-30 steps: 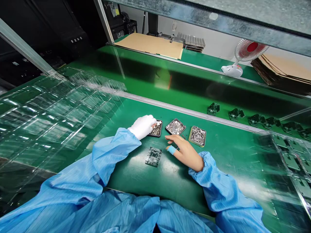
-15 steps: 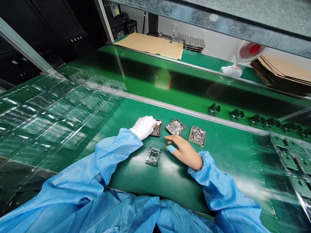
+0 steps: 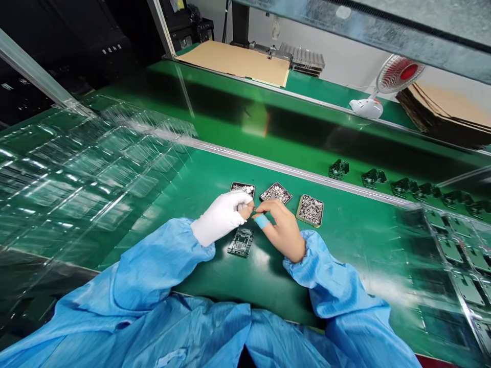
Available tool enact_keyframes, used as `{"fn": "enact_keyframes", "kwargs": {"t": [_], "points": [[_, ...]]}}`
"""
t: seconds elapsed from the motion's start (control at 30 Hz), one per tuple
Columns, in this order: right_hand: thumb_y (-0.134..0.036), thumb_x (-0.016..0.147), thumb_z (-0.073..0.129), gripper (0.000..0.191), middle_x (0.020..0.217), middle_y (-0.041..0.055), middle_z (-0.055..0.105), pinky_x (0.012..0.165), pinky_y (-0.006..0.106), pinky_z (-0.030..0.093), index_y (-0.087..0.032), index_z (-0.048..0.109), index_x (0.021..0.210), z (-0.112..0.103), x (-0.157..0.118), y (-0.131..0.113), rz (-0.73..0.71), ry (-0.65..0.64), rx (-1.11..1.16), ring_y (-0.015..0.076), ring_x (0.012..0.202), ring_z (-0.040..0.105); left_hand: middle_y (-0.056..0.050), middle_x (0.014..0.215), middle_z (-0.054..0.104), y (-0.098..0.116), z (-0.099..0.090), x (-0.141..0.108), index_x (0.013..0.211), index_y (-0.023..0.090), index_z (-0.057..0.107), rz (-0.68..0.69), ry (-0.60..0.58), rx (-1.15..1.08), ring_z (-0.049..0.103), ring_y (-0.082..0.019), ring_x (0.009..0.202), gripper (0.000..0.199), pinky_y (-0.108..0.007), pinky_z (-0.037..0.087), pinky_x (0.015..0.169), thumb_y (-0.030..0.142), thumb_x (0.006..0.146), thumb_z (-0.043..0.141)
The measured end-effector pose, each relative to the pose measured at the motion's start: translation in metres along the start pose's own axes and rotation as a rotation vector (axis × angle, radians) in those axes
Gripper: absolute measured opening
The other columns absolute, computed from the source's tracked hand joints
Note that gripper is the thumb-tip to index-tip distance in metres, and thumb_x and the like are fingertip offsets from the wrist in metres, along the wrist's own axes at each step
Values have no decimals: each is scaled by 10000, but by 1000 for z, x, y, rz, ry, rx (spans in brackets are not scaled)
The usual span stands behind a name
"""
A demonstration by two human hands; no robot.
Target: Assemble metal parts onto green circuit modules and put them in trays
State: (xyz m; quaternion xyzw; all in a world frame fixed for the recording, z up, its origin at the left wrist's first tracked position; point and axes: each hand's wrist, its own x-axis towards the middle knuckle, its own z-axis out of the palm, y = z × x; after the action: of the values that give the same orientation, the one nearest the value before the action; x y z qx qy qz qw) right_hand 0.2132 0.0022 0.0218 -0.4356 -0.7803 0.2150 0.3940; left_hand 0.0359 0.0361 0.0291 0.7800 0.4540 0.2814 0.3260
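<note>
My left hand (image 3: 225, 214), in a white glove with bare fingertips, is closed in a pinch on something too small to make out. The bare right hand (image 3: 282, 227), with a blue wrap on one finger, faces it; its thumb and forefinger are bent towards the left fingertips, nearly touching them. Below the hands a green circuit board (image 3: 241, 242) lies on the green mat. Just beyond them are a left dish (image 3: 243, 189), partly covered by the glove, a middle dish (image 3: 276, 193) turned cornerwise and a right dish (image 3: 311, 210), all filled with small shiny metal parts.
Clear plastic trays (image 3: 95, 168) spread over the left side. Another tray on the right holds green boards (image 3: 450, 249). Several small assemblies (image 3: 374, 177) stand in a row behind the metal rail (image 3: 268, 165). A fan (image 3: 399, 76) and stacked cardboard (image 3: 445, 112) are on the shelf.
My left hand has come back from the left dish towards me, uncovering more of that dish. The right hand has shifted left, so the fingertips of both hands are now close together.
</note>
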Motion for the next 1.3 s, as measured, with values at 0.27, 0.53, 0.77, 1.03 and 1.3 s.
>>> {"fn": "enact_keyframes", "kwargs": {"t": [0.27,0.53,0.77,1.03,1.3], "points": [[-186,880,488,86,817,21,602,704,272,455,-210,545,821,-1,2,-8,-2,-60,62,147,751,567,-8,790,576,2,-2,-24,801,174,576,46,62,-47,553,-122,694,131,-239,483,651,284,798,505],[-168,868,480,106,797,19,590,726,302,457,-209,541,791,-15,-2,2,-11,-142,112,157,770,557,-126,1273,518,-28,9,-70,1258,181,420,-18,-17,-59,526,-266,1163,615,-414,448,987,387,720,636],[-165,876,484,92,812,31,592,719,295,459,-209,549,828,-1,-11,-10,-131,-348,177,153,767,548,-64,958,664,-17,14,-76,1004,214,594,157,56,90,620,-200,927,220,-347,495,840,355,871,491],[-199,889,475,101,788,19,573,694,269,467,-203,547,818,-1,-15,-16,-31,-426,297,129,702,528,-42,688,631,-5,14,-67,683,190,582,283,26,139,571,-170,693,414,-320,453,680,432,940,365],[-163,886,466,74,805,26,609,807,328,444,-208,522,868,-1,-21,-23,-104,-375,119,160,757,547,-14,745,644,-2,21,-84,750,195,573,224,177,136,589,-151,712,203,-294,464,696,261,908,462]]}}
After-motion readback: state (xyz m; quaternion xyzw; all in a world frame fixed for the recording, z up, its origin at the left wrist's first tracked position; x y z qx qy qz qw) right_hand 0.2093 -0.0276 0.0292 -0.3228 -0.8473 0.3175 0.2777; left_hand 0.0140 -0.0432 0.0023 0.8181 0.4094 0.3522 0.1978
